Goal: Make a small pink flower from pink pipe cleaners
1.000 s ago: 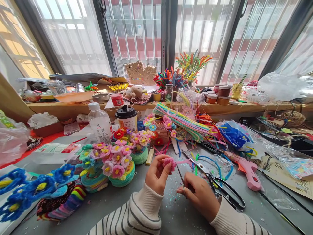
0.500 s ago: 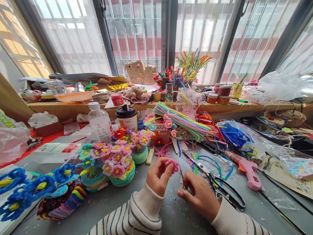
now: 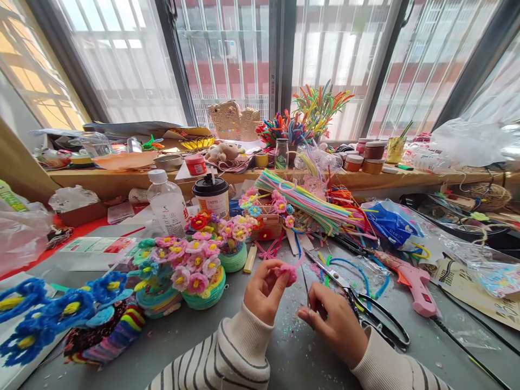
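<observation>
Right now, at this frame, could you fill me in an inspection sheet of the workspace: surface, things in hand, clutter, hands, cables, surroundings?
Surface: grey table, strewn with small glittery bits between the hands.
Things in hand: pink fuzzy piece; slim metal tool, probably small scissors.
Clutter: large scissors, pipe-cleaner bundle, bottle, lidded cup, pots of fuzzy flowers.
Hands: left hand pinches the pink piece; right hand holds the tool.
Cables: dark cord trails from the pink glue gun; plug end out of view.
Surroundings: crowded ledge below barred windows; co-workers, nothing seen.
</observation>
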Demonstrator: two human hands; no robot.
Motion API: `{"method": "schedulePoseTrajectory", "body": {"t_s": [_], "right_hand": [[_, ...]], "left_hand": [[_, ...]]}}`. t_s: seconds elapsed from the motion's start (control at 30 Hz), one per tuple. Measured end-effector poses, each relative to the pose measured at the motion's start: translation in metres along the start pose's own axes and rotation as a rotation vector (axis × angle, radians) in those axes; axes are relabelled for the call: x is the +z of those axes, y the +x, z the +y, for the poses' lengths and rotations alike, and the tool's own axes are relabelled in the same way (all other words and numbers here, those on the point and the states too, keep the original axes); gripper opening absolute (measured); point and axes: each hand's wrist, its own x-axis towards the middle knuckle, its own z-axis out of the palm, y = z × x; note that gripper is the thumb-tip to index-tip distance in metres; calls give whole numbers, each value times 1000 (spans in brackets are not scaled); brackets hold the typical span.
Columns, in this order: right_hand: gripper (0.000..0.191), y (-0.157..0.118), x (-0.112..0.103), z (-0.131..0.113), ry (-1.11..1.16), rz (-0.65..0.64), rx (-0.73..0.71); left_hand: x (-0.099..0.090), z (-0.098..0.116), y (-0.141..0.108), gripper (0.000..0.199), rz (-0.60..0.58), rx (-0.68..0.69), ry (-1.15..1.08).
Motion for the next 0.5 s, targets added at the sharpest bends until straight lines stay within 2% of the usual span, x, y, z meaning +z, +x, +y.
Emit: {"method": "schedulePoseTrajectory", "body": {"t_s": [0.23,0.5], "right_hand": [[36,-1,-4,-5,15,-50,5],[34,-2,-3,-4,72,-69,-3]], "left_hand": [[-1,1,1,25,14,-4,-46],[0,3,1,16,-27,-3,-64]]}}
